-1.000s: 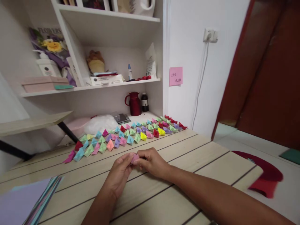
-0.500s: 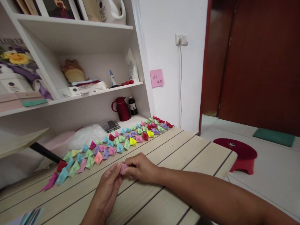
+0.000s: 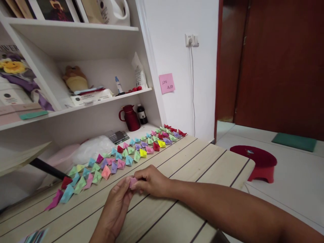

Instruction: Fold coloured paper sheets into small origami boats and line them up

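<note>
Between both hands is a small folded piece of pink paper (image 3: 133, 182), partly covered by fingers. My left hand (image 3: 120, 199) pinches its left side with thumb and fingers closed. My right hand (image 3: 151, 181) pinches the right side, thumb and bent forefinger on the paper. Both hands are just above the slatted wooden table (image 3: 192, 172). Beyond them, many small folded paper boats stand in slanting rows, among them an orange boat (image 3: 106, 172), a yellow boat (image 3: 162, 144) and a blue boat (image 3: 67, 194). A stack of coloured paper sheets (image 3: 35, 236) shows at the lower left.
White shelves (image 3: 83, 33) rise behind the table. On the lower level stand a dark red jug (image 3: 131, 118), a dark bottle (image 3: 142, 114) and a clear plastic bag (image 3: 95, 148). A red stool (image 3: 255, 162) stands on the floor at right. A black support bar (image 3: 50, 168) is at left.
My view has shifted slightly, so the shelves and wall sit a little farther left. Both hands keep their pinch on the pink paper, with hardly any visible movement.
</note>
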The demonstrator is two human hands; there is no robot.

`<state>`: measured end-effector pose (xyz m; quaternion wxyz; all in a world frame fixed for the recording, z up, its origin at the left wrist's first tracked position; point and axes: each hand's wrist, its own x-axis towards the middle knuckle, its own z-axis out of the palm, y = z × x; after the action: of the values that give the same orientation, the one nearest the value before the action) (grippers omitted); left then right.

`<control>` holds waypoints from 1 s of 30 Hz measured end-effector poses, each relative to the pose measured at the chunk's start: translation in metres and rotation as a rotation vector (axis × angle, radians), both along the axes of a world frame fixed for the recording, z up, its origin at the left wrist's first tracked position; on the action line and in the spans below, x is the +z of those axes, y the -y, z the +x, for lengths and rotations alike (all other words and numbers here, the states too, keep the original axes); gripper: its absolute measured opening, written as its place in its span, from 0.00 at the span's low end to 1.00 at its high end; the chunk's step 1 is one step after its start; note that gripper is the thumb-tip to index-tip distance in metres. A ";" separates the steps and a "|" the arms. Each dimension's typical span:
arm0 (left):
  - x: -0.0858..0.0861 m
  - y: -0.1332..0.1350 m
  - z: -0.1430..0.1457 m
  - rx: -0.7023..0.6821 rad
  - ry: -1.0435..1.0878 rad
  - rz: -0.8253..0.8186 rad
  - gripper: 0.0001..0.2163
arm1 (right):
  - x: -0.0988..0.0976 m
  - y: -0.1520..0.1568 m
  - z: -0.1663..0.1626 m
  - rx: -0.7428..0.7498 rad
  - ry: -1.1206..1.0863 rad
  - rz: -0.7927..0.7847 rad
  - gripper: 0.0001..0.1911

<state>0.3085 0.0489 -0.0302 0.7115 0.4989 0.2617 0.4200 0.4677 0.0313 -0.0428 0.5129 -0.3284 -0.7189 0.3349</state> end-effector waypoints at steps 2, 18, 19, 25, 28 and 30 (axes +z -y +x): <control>0.001 0.000 0.001 0.007 -0.005 0.001 0.08 | 0.000 0.000 0.000 -0.001 -0.005 -0.005 0.10; -0.001 0.001 0.000 0.014 -0.004 -0.008 0.07 | -0.001 0.000 0.000 -0.009 0.021 -0.010 0.13; -0.001 0.001 0.000 0.012 0.000 -0.007 0.07 | 0.000 0.000 0.000 -0.005 0.022 -0.004 0.13; 0.000 0.002 0.000 -0.004 0.007 -0.012 0.05 | 0.003 0.003 0.001 0.006 0.056 0.025 0.12; 0.000 0.002 -0.001 -0.003 0.012 -0.022 0.05 | 0.003 0.004 0.001 -0.002 0.076 0.024 0.13; -0.001 0.001 -0.001 0.000 0.017 -0.030 0.05 | 0.003 0.004 0.002 0.003 0.077 0.024 0.14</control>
<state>0.3076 0.0478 -0.0311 0.7209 0.4846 0.2620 0.4204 0.4692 0.0273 -0.0394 0.4884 -0.3339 -0.7425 0.3142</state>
